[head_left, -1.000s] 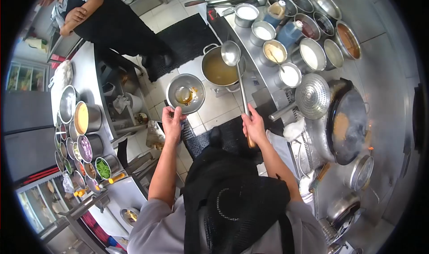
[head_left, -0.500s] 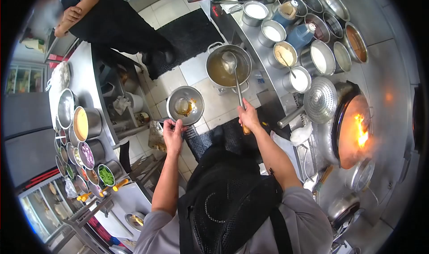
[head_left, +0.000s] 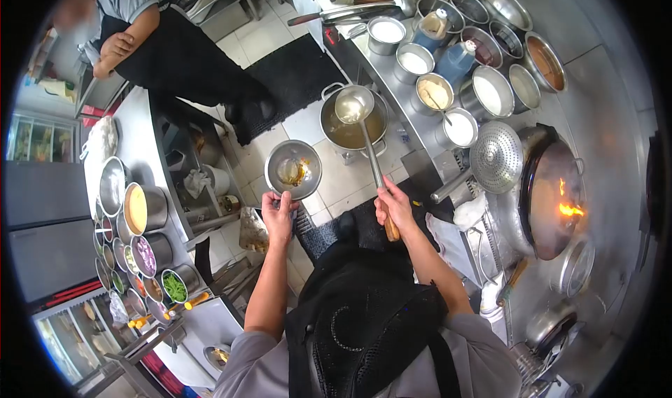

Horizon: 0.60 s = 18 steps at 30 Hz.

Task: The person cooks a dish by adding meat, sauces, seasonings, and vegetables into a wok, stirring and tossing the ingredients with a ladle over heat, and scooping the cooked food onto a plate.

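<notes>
1. Metal bowl (head_left: 275,163) is on the left, just beyond my left hand (head_left: 278,214). This hand grips its near rim, with the thumb over the edge; the fingers below are partly hidden from me.
2. Inside it lies something clear with orange-brown streaks. What it is, I cannot tell.
3. To the right and farther away stands the pot (head_left: 382,128), with cloudy liquid in it. The head of the ladle (head_left: 373,156) covers a part of this liquid.
4. The ladle's long axis goes from near to far, leaning a little left. Its head is over the pot, to the far right of the bowl, with a gap between. Whether it touches the liquid, and how full it is, the shine makes hard to judge.
5. My right hand (head_left: 394,207) is closed around the ladle's handle near its wooden end; my left one is nearer to the bowl.
6. Farthest right, the wok (head_left: 549,160) shows flames; its contents are hard to make out.
</notes>
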### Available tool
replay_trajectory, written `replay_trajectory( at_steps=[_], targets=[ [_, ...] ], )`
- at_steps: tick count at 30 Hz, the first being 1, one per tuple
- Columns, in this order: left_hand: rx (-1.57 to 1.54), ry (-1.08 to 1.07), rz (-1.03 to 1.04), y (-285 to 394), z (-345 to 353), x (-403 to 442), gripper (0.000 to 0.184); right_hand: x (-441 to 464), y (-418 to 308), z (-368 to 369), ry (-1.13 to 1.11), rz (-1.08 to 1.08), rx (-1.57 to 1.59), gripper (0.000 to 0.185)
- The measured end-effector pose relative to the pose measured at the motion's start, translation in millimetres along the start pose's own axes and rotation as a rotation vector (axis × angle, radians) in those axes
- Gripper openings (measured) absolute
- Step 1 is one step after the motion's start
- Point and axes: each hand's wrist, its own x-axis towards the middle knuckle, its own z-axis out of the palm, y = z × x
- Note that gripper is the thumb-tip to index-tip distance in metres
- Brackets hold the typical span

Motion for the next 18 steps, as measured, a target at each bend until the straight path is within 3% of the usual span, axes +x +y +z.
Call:
replay_trajectory(
  at_steps=[9,15,18],
  targets=[
    [0.140,0.005,0.005,-22,26,19,0.025,-88,-42,7,-0.066,-0.004,0.060,0.064],
    [0.083,-0.159,0.030,26,159,18,0.026,-224,-124,-7,-0.167,-0.033,0.144,0.058],
    [0.004,-0.320,-0.025,65,243,-11,0.021,-294,-156,-30,-0.087,-0.117,0.059,0.060]
  ],
)
